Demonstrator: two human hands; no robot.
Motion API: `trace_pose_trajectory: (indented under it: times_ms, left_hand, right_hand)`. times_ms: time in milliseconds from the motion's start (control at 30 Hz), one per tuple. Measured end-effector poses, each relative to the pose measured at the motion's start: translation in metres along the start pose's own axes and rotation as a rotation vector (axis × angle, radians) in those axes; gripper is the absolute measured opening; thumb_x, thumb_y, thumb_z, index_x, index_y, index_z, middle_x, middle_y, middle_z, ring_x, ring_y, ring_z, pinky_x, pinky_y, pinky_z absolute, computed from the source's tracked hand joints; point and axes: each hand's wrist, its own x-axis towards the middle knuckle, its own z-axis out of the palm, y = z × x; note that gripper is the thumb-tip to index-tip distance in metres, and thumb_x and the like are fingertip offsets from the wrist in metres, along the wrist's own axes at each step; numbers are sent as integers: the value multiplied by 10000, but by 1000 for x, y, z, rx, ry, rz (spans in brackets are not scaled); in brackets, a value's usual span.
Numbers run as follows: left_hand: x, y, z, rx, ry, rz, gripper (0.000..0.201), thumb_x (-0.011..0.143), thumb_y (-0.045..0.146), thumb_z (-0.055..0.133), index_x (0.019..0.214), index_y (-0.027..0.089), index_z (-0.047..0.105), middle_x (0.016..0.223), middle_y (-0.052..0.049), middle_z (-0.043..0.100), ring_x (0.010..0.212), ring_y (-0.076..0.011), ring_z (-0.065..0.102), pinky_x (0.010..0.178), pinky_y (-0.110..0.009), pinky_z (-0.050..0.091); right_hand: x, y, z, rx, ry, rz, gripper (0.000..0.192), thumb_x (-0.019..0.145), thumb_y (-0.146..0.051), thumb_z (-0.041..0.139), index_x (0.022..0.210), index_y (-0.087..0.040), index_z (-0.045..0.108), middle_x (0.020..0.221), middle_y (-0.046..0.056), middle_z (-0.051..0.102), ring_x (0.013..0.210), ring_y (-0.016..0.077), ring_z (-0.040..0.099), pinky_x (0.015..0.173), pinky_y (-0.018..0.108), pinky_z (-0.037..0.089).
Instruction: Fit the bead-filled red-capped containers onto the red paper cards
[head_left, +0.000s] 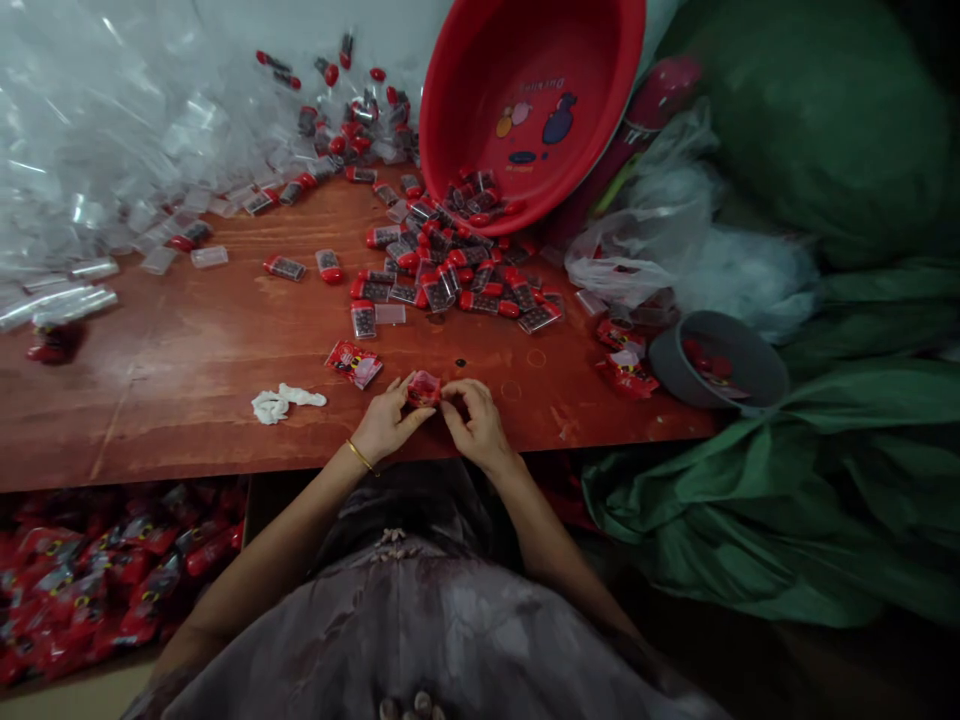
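Near the front edge of the table, my left hand [388, 420] grips a small red printed packet [424, 388] between thumb and fingers. My right hand [474, 422] pinches the right side of the same packet. Just left of it lies a flat red printed packet [354, 364]. Beyond my hands is a heap of small clear containers with red caps and dark contents [439, 285]. One such clear container [363, 319] lies at the near side of the heap, touching a clear sleeve [390, 314].
A red basin [540, 185] leans on its side behind the heap. Clear plastic sleeves [97, 150] pile up at the left. A grey bowl [667, 360] with red pieces stands at right, beside green cloth [750, 500]. White crumpled tissue [271, 406] lies left; a box of red packets [105, 570] sits below.
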Motion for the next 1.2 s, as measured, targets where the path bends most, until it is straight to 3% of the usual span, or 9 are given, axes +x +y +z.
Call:
trace_pose_trajectory:
  times_ms: [133, 300, 467, 633, 733, 867, 1067, 1133, 1200]
  left_hand:
    - [-1, -7, 2, 113, -7, 57, 292, 826, 265, 543, 1087, 162, 623, 1178, -108, 645, 1223, -266, 501, 1066, -476, 350]
    - [-3, -16, 6, 216, -19, 90, 331, 842, 249, 515, 1151, 146, 577, 1228, -129, 613, 1300, -271, 409, 1088, -522, 300]
    - [-3, -14, 7, 293, 0, 88, 392, 848, 306, 528, 1208, 151, 537, 1265, -140, 586, 1311, -291, 387, 1081, -544, 293]
    - [-3, -12, 9, 325, 12, 71, 390, 837, 273, 542, 1200, 130, 546, 1276, -141, 578, 1312, -308, 380, 1084, -528, 291]
    - [-2, -11, 10, 318, 9, 64, 378, 826, 253, 546, 1182, 126, 560, 1262, -141, 588, 1315, -309, 375, 1084, -519, 292]
    - [-2, -12, 9, 303, 2, 42, 402, 809, 200, 526, 1207, 145, 542, 1280, -132, 576, 1320, -296, 372, 1087, -533, 274]
    - [-6, -5, -1, 212, 41, -15, 551, 731, 161, 574, 1274, 124, 487, 1388, -169, 459, 1356, -318, 297, 1096, -540, 251]
    - [-7, 0, -8, 98, 47, 27, 614, 717, 192, 610, 1304, 106, 453, 1433, -184, 392, 1339, -305, 338, 1090, -490, 295]
    - [-5, 5, -12, 10, 34, 64, 521, 747, 258, 616, 1239, 114, 523, 1388, -164, 462, 1272, -282, 445, 1060, -436, 358]
  right_hand:
    - [14, 0, -11, 91, -173, -97, 429, 884, -349, 500, 1293, -228, 453, 1179, 94, 595, 1094, 232, 536, 985, 449, 370]
    - [22, 2, -1, 197, -142, -94, 251, 901, -388, 494, 1050, -251, 641, 985, 43, 686, 920, 190, 594, 893, 393, 413]
    - [15, 12, 11, 250, -85, -23, 308, 833, -512, 549, 870, -234, 677, 824, 30, 697, 777, 184, 607, 845, 391, 425]
    - [17, 13, 8, 234, -146, -11, 405, 748, -564, 624, 993, -243, 663, 936, 47, 674, 909, 210, 593, 886, 396, 418]
    - [21, 8, 10, 244, -150, -18, 447, 718, -545, 667, 1055, -253, 642, 1016, 55, 645, 979, 219, 569, 889, 394, 422]
    - [26, 5, 17, 253, -133, 15, 222, 756, -456, 673, 812, -241, 671, 867, 23, 659, 859, 192, 578, 824, 373, 440]
    - [24, 10, 23, 168, -146, 23, 220, 699, -441, 732, 731, -238, 652, 832, 0, 684, 845, 180, 587, 909, 394, 389]
    - [23, 11, 24, 123, -154, 38, 214, 715, -447, 715, 730, -243, 653, 824, -7, 685, 847, 180, 593, 966, 423, 344]
    - [22, 10, 25, 73, -163, 66, 206, 748, -450, 682, 755, -245, 661, 822, 0, 685, 849, 185, 595, 978, 437, 333]
